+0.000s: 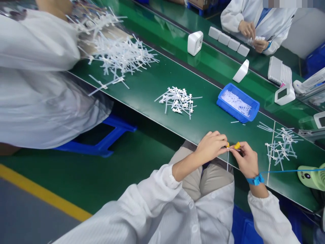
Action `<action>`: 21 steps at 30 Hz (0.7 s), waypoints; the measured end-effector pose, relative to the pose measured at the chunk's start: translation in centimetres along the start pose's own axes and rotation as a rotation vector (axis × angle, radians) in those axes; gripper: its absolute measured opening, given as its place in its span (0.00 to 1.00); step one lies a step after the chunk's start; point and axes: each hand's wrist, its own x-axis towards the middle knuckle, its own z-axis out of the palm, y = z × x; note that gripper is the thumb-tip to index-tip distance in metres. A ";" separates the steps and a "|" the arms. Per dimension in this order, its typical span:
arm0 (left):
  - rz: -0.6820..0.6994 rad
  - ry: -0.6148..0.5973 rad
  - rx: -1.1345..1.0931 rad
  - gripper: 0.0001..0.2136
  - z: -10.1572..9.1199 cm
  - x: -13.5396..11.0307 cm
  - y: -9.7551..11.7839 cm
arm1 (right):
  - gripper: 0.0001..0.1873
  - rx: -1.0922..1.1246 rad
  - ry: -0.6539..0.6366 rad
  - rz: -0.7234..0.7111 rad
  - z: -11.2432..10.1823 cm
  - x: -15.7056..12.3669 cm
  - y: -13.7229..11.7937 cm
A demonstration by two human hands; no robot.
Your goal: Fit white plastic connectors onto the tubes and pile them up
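Note:
At the near edge of the green table, my left hand (212,146) and my right hand (246,161) meet fingertip to fingertip. Between them they pinch a tiny white connector with a thin clear tube (228,161) hanging down from it. Fingers cover most of the connector. Yellow finger covers (237,145) sit on fingertips of both hands, and a blue wrist strap (255,180) circles my right wrist. Beyond my hands lies a pile of connectors with tubes (179,100). To the right is another such pile (281,147).
A blue bin (220,101) holds short tube pieces. A large tube pile (124,56) lies at far left by a co-worker's white sleeve (38,40). White devices (195,43) stand on the green belt; across it, a co-worker's hands (247,30) work. A green fan (308,176) stands right.

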 end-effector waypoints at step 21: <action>0.028 0.033 0.019 0.13 0.4 -0.3 -0.2 | 0.03 -0.494 -0.365 -0.313 -2.1 3.5 -4.3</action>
